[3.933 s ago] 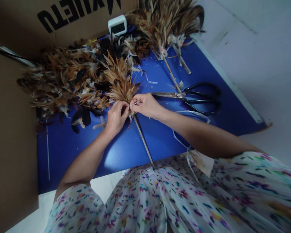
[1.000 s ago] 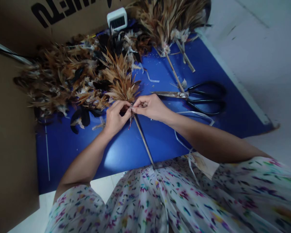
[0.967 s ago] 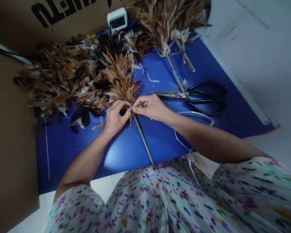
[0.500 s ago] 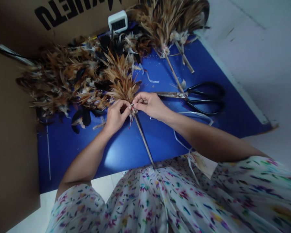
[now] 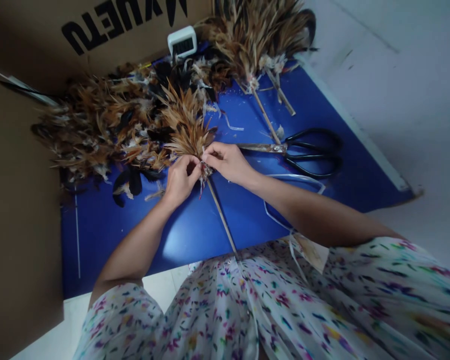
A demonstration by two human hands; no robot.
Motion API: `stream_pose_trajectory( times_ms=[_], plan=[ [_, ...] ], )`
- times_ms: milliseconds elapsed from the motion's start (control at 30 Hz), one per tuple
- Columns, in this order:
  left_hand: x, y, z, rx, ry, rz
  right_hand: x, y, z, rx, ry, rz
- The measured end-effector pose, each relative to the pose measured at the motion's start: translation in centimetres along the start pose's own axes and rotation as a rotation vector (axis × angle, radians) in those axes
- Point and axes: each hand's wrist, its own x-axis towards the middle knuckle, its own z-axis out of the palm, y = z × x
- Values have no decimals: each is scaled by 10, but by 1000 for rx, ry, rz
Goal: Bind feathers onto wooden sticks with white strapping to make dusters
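A thin stick slants from my lap up to a bundle of brown feathers bound at its top. At the base of the feathers, my left hand pinches a thin white tie, its fingers pressed together. My right hand faces it almost fingertip to fingertip, thumb and index finger closed on the same tie. The tie is very small, and its exact path around the stick cannot be made out.
Loose brown and black feathers cover the table's left and back. Black-handled scissors lie right of my right hand. Behind them are feathered sticks, a white timer and a cardboard box. A white strip curls under my right forearm.
My fingertips have shifted slightly at the base of the feathers, and my right hand has drawn a little closer to the binding. The camera view has moved slightly.
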Motion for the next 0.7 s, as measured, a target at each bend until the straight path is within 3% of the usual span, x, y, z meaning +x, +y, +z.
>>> stream_pose_trajectory(
  times_ms=[233, 500, 700],
  plan=[
    [0, 1, 0, -23, 12, 1, 2, 3, 1, 134, -65, 93],
    [0, 0, -2, -21, 53, 45, 2, -5, 1, 251, 12, 150],
    [-1, -5, 0, -22, 133, 149, 5, 0, 2, 149, 67, 155]
  ],
)
